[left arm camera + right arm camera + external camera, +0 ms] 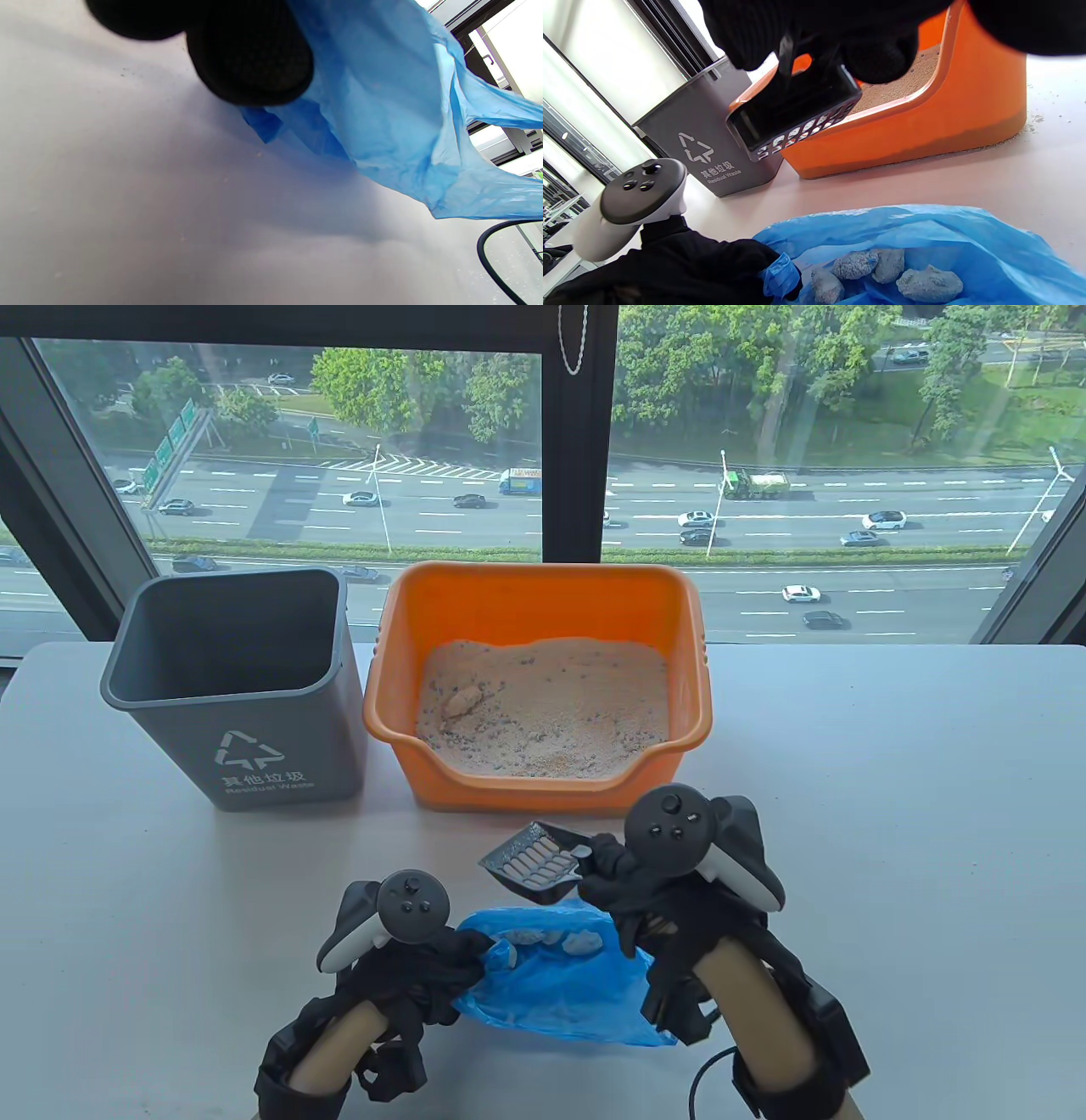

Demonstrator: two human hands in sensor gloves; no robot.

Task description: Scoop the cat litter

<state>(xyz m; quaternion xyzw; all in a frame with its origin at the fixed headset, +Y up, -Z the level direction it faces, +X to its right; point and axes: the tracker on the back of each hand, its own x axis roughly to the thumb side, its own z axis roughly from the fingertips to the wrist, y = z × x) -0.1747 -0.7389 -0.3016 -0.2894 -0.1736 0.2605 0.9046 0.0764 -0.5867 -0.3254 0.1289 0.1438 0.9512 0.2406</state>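
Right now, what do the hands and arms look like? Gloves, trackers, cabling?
Both hands, left hand and right hand, wear black knit gloves with black straps along the bare forearms and black wrist cuffs. On the back of each sits a controller-like tracker: a round dark grey face with small buttons and a stick, on a white body. A thin black cable loops beside the right wrist.

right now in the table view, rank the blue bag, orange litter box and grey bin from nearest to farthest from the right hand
1. Blue bag: just below and left of the right hand, held open by the left hand.
2. Orange litter box: behind the hand, slightly left.
3. Grey bin: far back left, beside the litter box.
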